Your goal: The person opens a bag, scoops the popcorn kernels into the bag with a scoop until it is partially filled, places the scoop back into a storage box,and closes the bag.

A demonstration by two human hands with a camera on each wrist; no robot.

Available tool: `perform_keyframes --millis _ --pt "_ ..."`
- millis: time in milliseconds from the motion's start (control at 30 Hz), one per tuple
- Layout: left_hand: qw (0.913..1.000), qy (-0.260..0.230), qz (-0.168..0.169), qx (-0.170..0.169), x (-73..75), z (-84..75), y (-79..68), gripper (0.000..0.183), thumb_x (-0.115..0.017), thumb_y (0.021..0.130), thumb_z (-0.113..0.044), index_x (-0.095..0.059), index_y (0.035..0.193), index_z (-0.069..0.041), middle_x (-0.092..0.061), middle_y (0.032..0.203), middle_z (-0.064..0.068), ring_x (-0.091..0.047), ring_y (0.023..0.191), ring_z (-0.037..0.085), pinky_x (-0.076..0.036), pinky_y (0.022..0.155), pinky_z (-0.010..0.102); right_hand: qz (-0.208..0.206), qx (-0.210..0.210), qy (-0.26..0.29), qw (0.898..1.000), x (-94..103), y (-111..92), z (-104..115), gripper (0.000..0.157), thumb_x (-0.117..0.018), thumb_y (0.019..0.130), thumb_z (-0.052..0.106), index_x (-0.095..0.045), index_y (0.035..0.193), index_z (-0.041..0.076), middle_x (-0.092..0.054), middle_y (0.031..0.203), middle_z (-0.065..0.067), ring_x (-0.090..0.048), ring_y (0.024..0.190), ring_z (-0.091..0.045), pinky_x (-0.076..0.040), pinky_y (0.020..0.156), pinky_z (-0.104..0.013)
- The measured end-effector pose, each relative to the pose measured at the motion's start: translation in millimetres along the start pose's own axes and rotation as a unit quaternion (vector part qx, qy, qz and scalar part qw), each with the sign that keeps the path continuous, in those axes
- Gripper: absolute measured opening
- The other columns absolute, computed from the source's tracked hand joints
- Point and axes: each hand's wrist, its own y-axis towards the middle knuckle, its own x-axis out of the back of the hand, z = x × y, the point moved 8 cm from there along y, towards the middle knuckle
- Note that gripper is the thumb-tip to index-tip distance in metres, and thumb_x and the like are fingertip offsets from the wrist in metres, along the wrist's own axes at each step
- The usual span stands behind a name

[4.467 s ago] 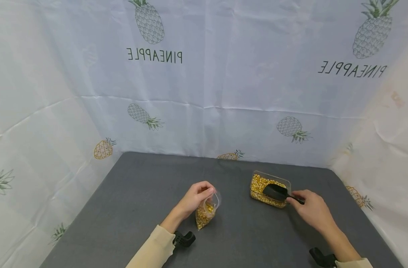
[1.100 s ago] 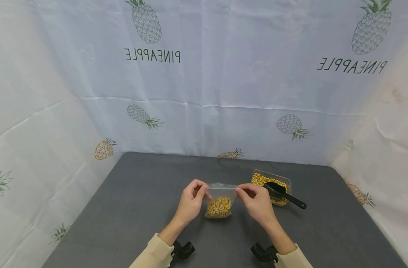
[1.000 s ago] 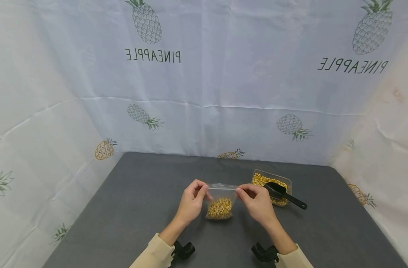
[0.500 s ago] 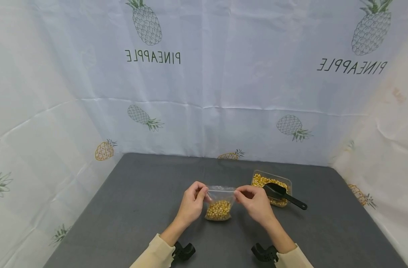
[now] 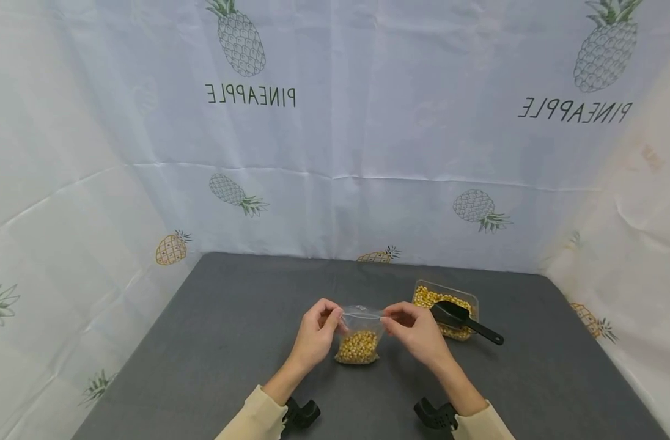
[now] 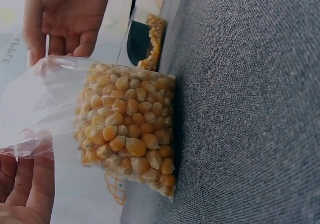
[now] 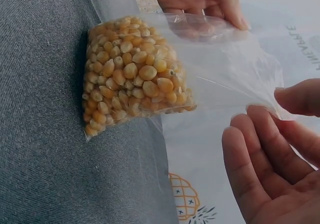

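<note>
A clear zip bag (image 5: 359, 346) with corn kernels in its lower half stands upright on the grey table, its mouth at the top between both hands. My left hand (image 5: 314, 330) pinches the upper left corner of the bag between thumb and fingers. At the opposite top corner, my right hand (image 5: 419, 333) pinches the plastic with thumb and index finger, and its other fingers are loosely bent in the right wrist view. Kernels (image 6: 130, 119) fill the bag's bottom close to the cloth-like tabletop in the left wrist view.
Behind my right hand stands a clear rectangular container (image 5: 474, 300) of corn kernels. A black scoop (image 5: 461, 316) lies across it, handle over the near right edge. The grey table (image 5: 247, 305) meets a white pineapple-print curtain (image 5: 335, 122) at the back and sides.
Earlier my right hand held the scoop in the container; the scoop now lies there released, and that hand pinches the bag. Over the last second, my right hand has shifted slightly left along the bag's top.
</note>
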Motion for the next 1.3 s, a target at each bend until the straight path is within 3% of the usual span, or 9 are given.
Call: perform_keyframes --millis 367,667,833,1300 --pt "0.9994 -0.004 0.029 -0.016 -1.3 -2.7 -0.7 0.011 -0.064 0.101 -0.009 -0.063 0.104 0.002 -0.066 0.087 0.025 -0.069 0.075 0.037 -0.057 0.073 0.048 -0.006 0.007 -0.013 1.000 -2.1 -0.9 1.6 0.012 -0.074 0.095 0.015 -0.076 0.101 0.005 -0.070 0.085 -0.005 -0.067 0.075 -0.017 -0.056 0.069 -0.030" --pt "0.9993 0.020 0.027 -0.018 -2.2 -3.2 -0.4 0.009 -0.063 0.101 -0.004 -0.065 0.103 0.004 -0.065 0.084 0.021 -0.068 0.072 0.033 -0.057 0.071 0.045 -0.007 0.027 -0.023 0.999 -3.2 -1.2 5.0 0.011 -0.071 0.096 0.011 -0.074 0.099 0.001 -0.067 0.079 -0.002 -0.065 0.071 -0.020 -0.054 0.066 -0.030" --pt "0.9992 0.024 0.023 -0.021 -2.9 -2.5 0.1 0.007 -0.061 0.100 0.002 -0.064 0.101 0.008 -0.064 0.083 0.022 -0.066 0.072 0.036 -0.057 0.069 0.048 -0.010 0.032 -0.028 0.999 -3.5 -1.1 4.8 0.009 -0.071 0.096 0.012 -0.075 0.097 0.003 -0.066 0.076 -0.002 -0.063 0.067 -0.015 -0.052 0.062 -0.030" --pt "0.9989 -0.001 0.039 -0.027 -3.2 -5.3 -1.2 0.015 -0.061 0.102 -0.008 -0.063 0.102 0.007 -0.064 0.083 0.022 -0.066 0.073 0.038 -0.058 0.070 0.047 0.004 0.044 -0.013 0.999 -6.2 0.0 4.8 0.008 -0.070 0.097 0.012 -0.072 0.100 0.005 -0.066 0.081 -0.004 -0.064 0.068 -0.018 -0.053 0.062 -0.030"
